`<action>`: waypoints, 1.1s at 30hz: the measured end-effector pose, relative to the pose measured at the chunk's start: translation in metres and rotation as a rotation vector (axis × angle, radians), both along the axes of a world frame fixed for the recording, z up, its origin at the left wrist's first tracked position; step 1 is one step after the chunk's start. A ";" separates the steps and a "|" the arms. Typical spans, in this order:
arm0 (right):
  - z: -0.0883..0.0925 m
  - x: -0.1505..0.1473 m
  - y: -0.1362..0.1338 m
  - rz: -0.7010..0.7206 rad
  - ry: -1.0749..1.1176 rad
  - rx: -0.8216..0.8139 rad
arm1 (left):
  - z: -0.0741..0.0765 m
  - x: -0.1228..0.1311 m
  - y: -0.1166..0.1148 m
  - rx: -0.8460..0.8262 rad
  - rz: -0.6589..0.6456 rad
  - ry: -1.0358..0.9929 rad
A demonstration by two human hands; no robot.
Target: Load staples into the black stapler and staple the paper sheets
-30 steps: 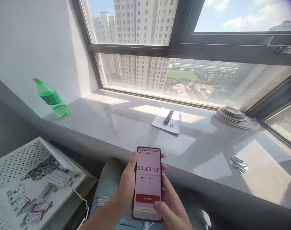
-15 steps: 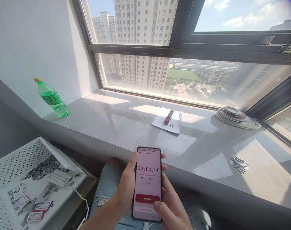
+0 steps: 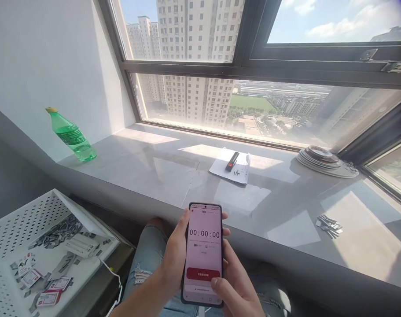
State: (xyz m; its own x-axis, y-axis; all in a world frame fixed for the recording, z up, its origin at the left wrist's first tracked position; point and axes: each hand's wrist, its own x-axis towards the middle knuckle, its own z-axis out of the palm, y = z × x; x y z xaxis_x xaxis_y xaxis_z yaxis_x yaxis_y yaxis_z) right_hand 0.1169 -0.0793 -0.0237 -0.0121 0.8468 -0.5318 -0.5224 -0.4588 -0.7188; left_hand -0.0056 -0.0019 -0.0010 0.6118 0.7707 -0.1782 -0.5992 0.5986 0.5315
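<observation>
A smartphone (image 3: 204, 251) with a pink screen reading 00:00:00 and a red button is held upright over my lap. My left hand (image 3: 174, 259) wraps round its left edge, fingertips showing on the right side. My right hand (image 3: 235, 286) supports the phone from the lower right, its thumb resting on the screen just below the red button. Both hands are closed on the phone. My knee in torn blue jeans (image 3: 147, 259) is beneath.
A grey window ledge (image 3: 154, 171) stretches ahead. On it: a green plastic bottle (image 3: 71, 135) at left, a white sheet with a black-and-red device (image 3: 232, 161), a stack of plates (image 3: 324, 160) at right, small metal pieces (image 3: 329, 225). A white perforated tray (image 3: 31, 246) with small cards sits lower left.
Almost nothing has moved. The view has steadied and my right thumb has shifted slightly on the lower part of the phone screen.
</observation>
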 end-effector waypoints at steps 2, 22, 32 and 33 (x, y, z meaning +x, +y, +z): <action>-0.001 0.000 0.000 -0.006 0.004 0.004 | 0.000 0.000 0.000 -0.005 0.002 0.000; -0.003 -0.001 -0.001 -0.026 0.012 0.030 | 0.000 0.002 -0.003 -0.049 0.013 0.020; 0.002 0.001 -0.001 0.031 0.059 0.089 | 0.004 0.000 -0.003 -0.089 0.071 0.020; 0.002 0.002 -0.002 0.047 0.065 0.087 | 0.004 -0.001 -0.003 -0.078 0.074 0.023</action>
